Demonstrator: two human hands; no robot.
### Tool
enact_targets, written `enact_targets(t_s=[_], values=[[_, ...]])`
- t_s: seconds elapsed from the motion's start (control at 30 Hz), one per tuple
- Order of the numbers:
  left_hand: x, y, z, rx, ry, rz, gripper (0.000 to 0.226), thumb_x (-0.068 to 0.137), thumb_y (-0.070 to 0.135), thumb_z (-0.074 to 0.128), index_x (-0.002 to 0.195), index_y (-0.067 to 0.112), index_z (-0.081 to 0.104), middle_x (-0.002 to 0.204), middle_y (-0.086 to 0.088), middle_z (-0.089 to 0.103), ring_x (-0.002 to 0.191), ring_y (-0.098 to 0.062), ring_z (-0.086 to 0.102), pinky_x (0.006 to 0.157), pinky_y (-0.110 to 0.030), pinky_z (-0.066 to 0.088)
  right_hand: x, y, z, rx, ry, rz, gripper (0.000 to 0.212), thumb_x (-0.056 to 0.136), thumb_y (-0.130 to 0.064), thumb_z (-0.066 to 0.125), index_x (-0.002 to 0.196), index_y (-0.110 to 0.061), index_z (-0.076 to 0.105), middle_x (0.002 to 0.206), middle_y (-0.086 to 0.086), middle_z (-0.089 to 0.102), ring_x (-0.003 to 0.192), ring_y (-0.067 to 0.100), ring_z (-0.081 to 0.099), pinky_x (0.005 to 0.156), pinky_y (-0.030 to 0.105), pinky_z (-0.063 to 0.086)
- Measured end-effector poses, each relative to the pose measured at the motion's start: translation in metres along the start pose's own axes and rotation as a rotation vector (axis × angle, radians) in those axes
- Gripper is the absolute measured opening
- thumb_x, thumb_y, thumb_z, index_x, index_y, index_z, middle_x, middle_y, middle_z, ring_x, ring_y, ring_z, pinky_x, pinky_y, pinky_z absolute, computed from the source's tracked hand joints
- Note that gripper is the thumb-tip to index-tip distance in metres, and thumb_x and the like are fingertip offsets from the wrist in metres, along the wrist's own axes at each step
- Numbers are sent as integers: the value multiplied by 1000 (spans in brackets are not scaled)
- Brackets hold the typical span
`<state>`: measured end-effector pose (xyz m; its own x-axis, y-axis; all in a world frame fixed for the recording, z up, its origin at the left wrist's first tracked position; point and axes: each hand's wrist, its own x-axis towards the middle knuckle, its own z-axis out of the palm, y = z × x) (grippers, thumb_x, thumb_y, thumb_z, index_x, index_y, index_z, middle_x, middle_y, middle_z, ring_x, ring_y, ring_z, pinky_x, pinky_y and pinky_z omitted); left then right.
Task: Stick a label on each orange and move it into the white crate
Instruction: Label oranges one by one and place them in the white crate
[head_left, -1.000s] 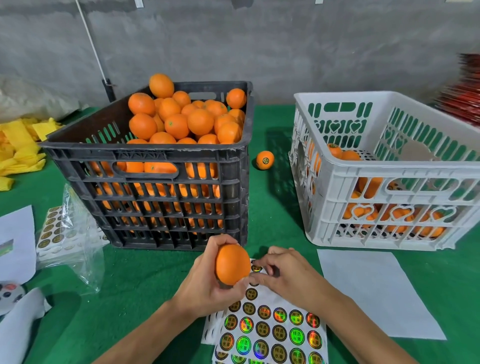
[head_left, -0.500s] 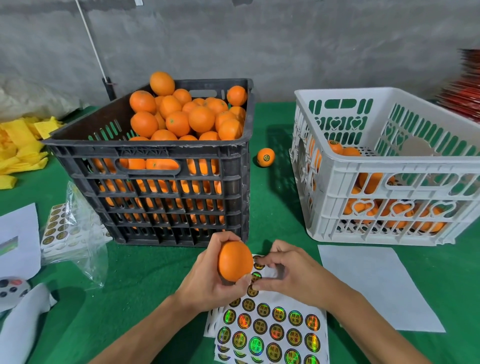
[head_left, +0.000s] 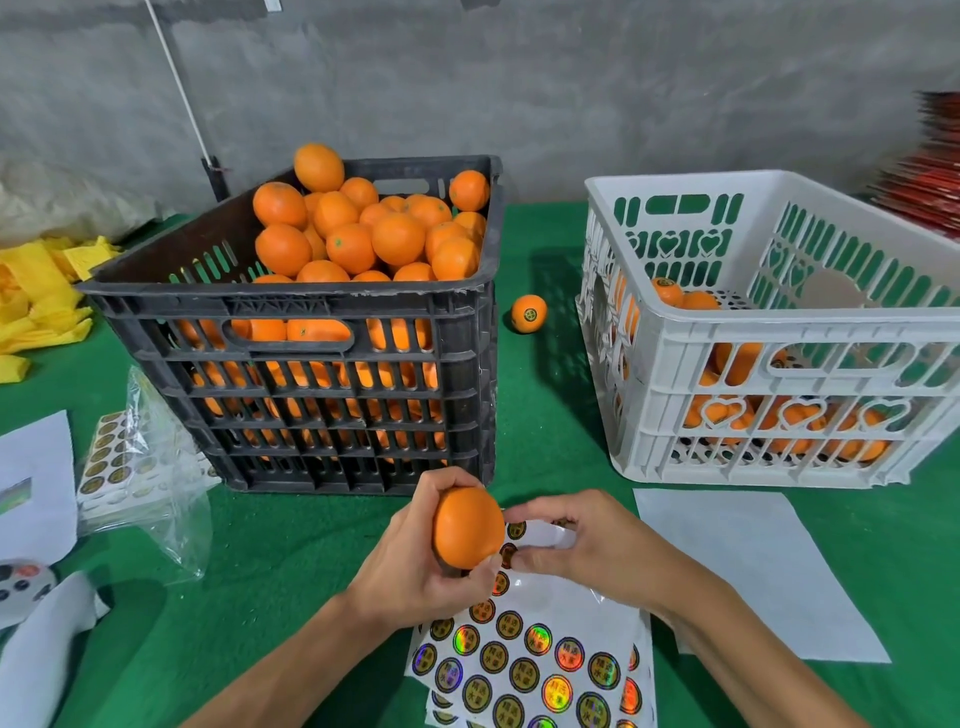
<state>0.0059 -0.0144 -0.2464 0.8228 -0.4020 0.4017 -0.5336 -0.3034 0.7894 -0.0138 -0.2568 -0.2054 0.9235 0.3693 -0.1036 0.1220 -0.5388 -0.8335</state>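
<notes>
An orange (head_left: 467, 527) is gripped in the curled fingers of the left hand (head_left: 415, 566), raised just above the sticker sheet (head_left: 530, 660) at the table's near edge, so its bare skin is presented to the right hand (head_left: 582, 545). A round label (head_left: 508, 555) is pinched between right thumb and forefinger, beside the fruit. The white crate (head_left: 779, 332) is set toward the far right edge.

There is only one camera, worn on the person's head. It looks forward and down over the green counter (head_left: 311, 571). Both hands sit very close, low in the middle of the picture. The black crate (head_left: 311, 374) is a bit farther, ahead on the left. The white crate (head_left: 779, 364) is ahead on the right. The grey wall (head_left: 519, 78) is farthest, across the top. The wide lens bends the edges.
</notes>
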Motion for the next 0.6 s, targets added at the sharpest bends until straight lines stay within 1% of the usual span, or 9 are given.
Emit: enact_targets(t_s=[0.13, 0.23, 0.3, 0.4, 0.5, 0.6], values=[[-1, 1, 0, 13, -9, -5, 79, 78, 58, 79, 141, 32, 39, 128, 8, 58, 101, -20, 69, 65, -36, 60, 1, 2, -1, 66, -15, 44, 43, 86, -31, 83, 128, -33, 72, 128, -27, 67, 124, -14, 54, 112, 25, 40], [-1, 3, -1, 15, -19, -15, 77, 78, 59, 79, 140, 35, 39, 128, 11, 57, 102, -17, 68, 65, -34, 60, 2, 4, 0, 85, 6, 73, 38, 88, -25, 82, 124, -30, 74, 127, -22, 69, 121, -12, 57, 113, 30, 44], [-1, 5, 0, 12, -32, -21, 77, 78, 58, 80, 139, 35, 39, 128, 12, 57, 102, -16, 68, 64, -32, 60, 2, 4, 1, 91, 22, 67, 33, 89, -22, 80, 122, -28, 76, 123, -19, 72, 118, -7, 62, 112, 34, 47], [-1, 5, -1, 20, -47, -26, 76, 78, 51, 83, 138, 37, 40, 129, 13, 56, 103, -14, 67, 65, -32, 60, 2, 4, 3, 101, 53, 40, 25, 93, -22, 77, 118, -23, 78, 117, -14, 75, 111, 1, 68, 108, 38, 50], [-2, 5, -1, 17, -57, -35, 78, 77, 48, 84, 140, 35, 39, 128, 14, 56, 102, -14, 67, 64, -33, 60, 3, 4, 5, 79, 84, 3, 18, 97, -25, 72, 112, -23, 80, 107, -15, 77, 105, 1, 69, 107, 37, 50], [-2, 4, -1, 15, -67, -40, 78, 77, 45, 84, 140, 34, 39, 127, 13, 55, 100, -16, 67, 63, -35, 60, 4, 5, 3, 68, 75, -4, 17, 96, -30, 72, 110, -25, 80, 107, -17, 77, 107, 0, 68, 105, 37, 51]])
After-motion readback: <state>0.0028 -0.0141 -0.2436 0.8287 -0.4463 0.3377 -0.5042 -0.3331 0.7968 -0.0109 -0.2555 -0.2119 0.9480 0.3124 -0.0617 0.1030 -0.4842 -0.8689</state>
